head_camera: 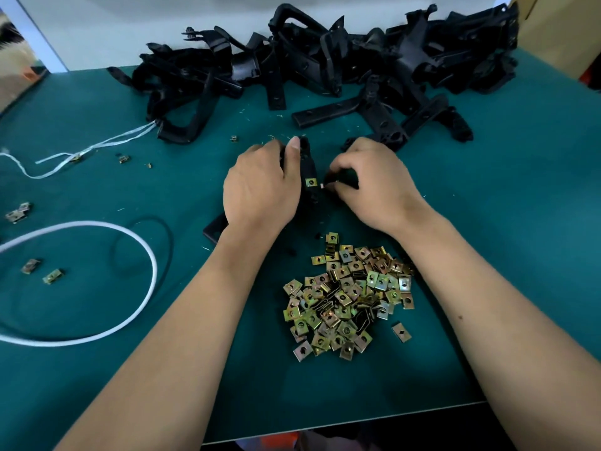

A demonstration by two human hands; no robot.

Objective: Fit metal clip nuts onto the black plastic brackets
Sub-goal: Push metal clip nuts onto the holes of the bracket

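My left hand [261, 187] grips a black plastic bracket [309, 164] at mid-table, thumb along its upper part. One metal clip nut [311, 182] sits on the bracket's arm. My right hand [370, 180] is just right of it, fingers curled and pinching at another part of the bracket; whether a clip nut lies under the fingertips is hidden. A heap of yellowish clip nuts [348, 297] lies between my forearms.
A big pile of black brackets [325, 63] fills the back of the green table [504, 222]. A white cord loop [97, 281] and white string [81, 151] lie at left, with a few stray clip nuts [52, 276] around them. The table's front edge is near.
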